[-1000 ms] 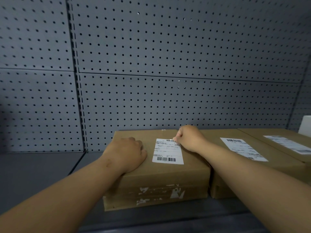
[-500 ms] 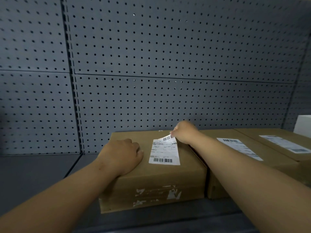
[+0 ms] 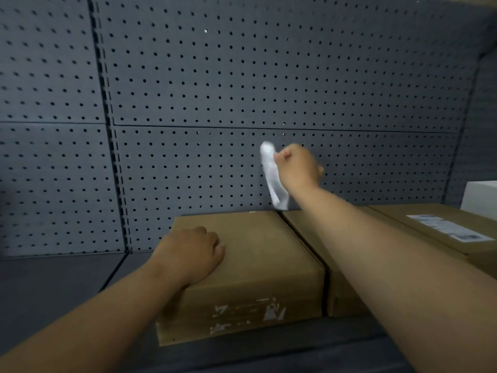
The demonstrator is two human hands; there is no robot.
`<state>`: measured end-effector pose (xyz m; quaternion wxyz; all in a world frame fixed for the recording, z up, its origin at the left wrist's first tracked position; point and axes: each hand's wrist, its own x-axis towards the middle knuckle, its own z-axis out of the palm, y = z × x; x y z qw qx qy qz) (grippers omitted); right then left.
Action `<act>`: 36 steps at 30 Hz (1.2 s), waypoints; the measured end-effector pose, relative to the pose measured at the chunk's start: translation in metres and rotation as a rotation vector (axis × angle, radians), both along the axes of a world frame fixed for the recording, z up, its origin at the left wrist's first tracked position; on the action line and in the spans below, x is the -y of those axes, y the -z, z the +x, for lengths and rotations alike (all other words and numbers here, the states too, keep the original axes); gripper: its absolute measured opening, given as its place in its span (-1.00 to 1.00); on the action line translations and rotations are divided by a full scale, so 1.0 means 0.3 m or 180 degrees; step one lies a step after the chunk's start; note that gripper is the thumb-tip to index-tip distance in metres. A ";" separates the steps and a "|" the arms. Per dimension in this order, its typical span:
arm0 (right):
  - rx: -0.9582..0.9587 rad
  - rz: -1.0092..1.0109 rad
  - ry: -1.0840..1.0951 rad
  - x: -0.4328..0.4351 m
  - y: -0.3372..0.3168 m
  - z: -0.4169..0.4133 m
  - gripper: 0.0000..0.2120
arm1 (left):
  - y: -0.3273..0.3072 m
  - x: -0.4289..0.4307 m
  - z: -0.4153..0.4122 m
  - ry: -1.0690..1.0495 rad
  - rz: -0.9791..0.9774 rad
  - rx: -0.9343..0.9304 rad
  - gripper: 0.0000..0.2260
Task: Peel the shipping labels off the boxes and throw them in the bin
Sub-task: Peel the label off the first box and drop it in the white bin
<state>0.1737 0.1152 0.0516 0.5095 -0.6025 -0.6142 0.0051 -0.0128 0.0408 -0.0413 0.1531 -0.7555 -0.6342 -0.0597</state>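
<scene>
A brown cardboard box point(image 3: 258, 254) lies on the grey shelf in front of me, its top bare. My left hand point(image 3: 192, 251) rests as a closed fist on the box's near left corner, pressing down. My right hand point(image 3: 297, 166) is raised above the box's far right corner, pinching a white shipping label point(image 3: 273, 176) that hangs free in the air, curled and blurred. A second box point(image 3: 301, 224) lies to the right, mostly hidden by my right forearm. A third box point(image 3: 419, 224) farther right carries a white label point(image 3: 447, 227).
A grey pegboard wall point(image 3: 242, 84) stands right behind the boxes. The grey shelf point(image 3: 53, 286) extends to the left of the first box. A white object point(image 3: 481, 196) sits at the far right edge. Torn label scraps point(image 3: 250, 314) remain on the first box's front face.
The label has come completely off the first box. My right hand lifted it up and away, from the box top to the air above. My left hand stayed on the box.
</scene>
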 end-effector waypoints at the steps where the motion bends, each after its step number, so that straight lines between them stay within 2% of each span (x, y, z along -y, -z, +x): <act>1: -0.0031 -0.0123 -0.0088 0.000 0.022 0.016 -0.64 | 0.000 0.001 0.000 -0.0022 -0.0001 0.0014 -0.55; 6: -0.0541 -0.0238 -0.1063 0.037 0.069 0.019 -0.81 | -0.008 -0.006 -0.013 -0.0176 -0.0089 0.0380 -0.52; 8: -0.0662 -0.0352 -0.1411 0.068 0.066 0.002 -0.77 | -0.032 -0.004 -0.018 -0.0249 -0.0211 0.1237 -0.42; 10: -0.0762 -0.0451 -0.1658 0.104 0.056 -0.023 -0.74 | -0.066 0.007 -0.008 -0.0084 -0.0256 0.2588 -0.26; 12: -0.0901 -0.0547 -0.1880 0.137 0.050 -0.048 -0.76 | -0.101 0.016 0.021 0.0256 -0.0223 0.3656 -0.19; 13: -0.0964 -0.0596 -0.1998 0.153 0.049 -0.060 -0.78 | -0.112 0.020 0.038 0.0477 -0.0266 0.4054 -0.25; 16: -0.0983 -0.0687 -0.2229 0.175 0.055 -0.089 -0.81 | -0.126 0.022 0.087 0.1094 -0.0510 0.4948 -0.59; 19: -0.0851 -0.0637 -0.2274 0.175 0.062 -0.097 -0.83 | -0.131 0.020 0.105 0.1177 -0.0410 0.5485 -0.68; 24: -0.0883 -0.0788 -0.2316 0.147 0.080 -0.061 -0.80 | -0.144 0.013 0.091 0.1071 0.0057 0.5438 -0.81; 27: -0.1405 -0.1061 -0.2168 0.114 0.109 -0.027 -0.85 | -0.162 0.010 0.088 0.0904 0.0304 0.4878 -0.80; 29: -0.1695 -0.1243 -0.1887 0.086 0.139 0.005 -0.74 | -0.167 0.002 0.076 0.0724 0.0409 0.4696 -0.83; 30: -0.1440 -0.1337 -0.1667 0.073 0.158 0.023 -0.70 | -0.168 -0.002 0.066 0.0671 0.0448 0.4652 -0.85; 32: -0.0415 -0.1553 -0.1292 0.061 0.200 0.047 -0.68 | -0.166 -0.005 0.048 0.0637 0.0479 0.4419 -0.86; 34: 0.0606 -0.1614 -0.1025 0.061 0.238 0.039 -0.76 | -0.161 -0.008 0.039 0.0613 0.0515 0.4141 -0.75; 36: 0.1352 -0.1422 -0.0956 0.073 0.257 0.005 -0.80 | -0.161 -0.017 0.037 0.0575 0.0673 0.3928 -0.67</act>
